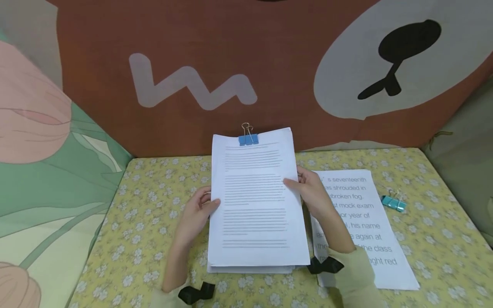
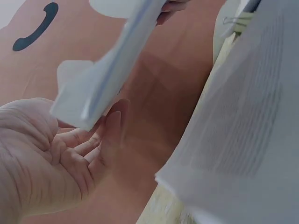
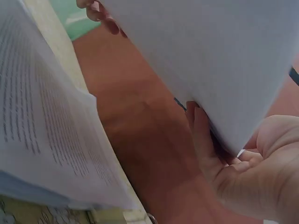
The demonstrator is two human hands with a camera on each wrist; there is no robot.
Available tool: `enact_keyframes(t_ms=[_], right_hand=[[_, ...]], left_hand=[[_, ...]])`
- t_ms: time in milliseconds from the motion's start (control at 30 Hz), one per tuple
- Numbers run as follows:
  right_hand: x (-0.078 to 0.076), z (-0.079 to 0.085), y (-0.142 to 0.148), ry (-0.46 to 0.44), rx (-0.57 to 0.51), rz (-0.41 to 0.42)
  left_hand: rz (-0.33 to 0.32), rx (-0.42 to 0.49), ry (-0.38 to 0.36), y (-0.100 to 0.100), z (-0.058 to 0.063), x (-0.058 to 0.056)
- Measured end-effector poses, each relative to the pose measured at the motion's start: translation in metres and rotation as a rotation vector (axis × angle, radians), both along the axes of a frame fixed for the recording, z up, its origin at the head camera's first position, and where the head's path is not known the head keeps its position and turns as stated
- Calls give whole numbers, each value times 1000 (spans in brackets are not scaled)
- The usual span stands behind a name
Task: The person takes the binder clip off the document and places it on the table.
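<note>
A sheaf of printed paper (image 1: 254, 201) is raised in front of me, a blue binder clip (image 1: 248, 139) on its top edge. My left hand (image 1: 197, 211) holds its left side, thumb in front and fingers behind. On the opposite side, my right hand (image 1: 313, 192) grips the edge the same way, a little higher up. Both wrist views show the sheaf's edge between thumb and fingers, as with the left hand (image 2: 60, 154) and the right hand (image 3: 247, 172). Below it, another paper stack (image 1: 250, 270) shows only a strip in the head view.
At the right lies a large-print paper stack (image 1: 375, 239), partly covered by my right forearm. A teal binder clip (image 1: 393, 203) rests beside it on the flowered tablecloth (image 1: 146, 222). Behind the table stands a brown cartoon-printed backdrop (image 1: 277, 85), with a green printed panel (image 1: 88, 162) at left.
</note>
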State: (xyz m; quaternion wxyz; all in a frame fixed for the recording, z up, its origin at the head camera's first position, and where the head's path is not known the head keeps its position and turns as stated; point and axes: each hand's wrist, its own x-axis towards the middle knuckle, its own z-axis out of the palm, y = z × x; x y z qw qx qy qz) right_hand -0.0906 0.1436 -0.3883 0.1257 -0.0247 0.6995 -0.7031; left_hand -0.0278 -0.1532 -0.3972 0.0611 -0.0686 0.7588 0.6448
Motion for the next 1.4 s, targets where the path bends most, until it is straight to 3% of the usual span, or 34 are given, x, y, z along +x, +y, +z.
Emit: enact_keyframes(t_ms=[333,900,1200,1400], right_hand=[[-4,-1,25,-32,-18,-14],[-9,-4,35,-43,2,50],[-9,0,40,-32,90,-35],[-8,2,52,6,28,-134]], left_hand=[[-32,33,45,28,6,-14],[-19,76,-27,41,-2,-19],[22,77,-26,44,-3,-20],[47,93,-11,45,-6,-20]])
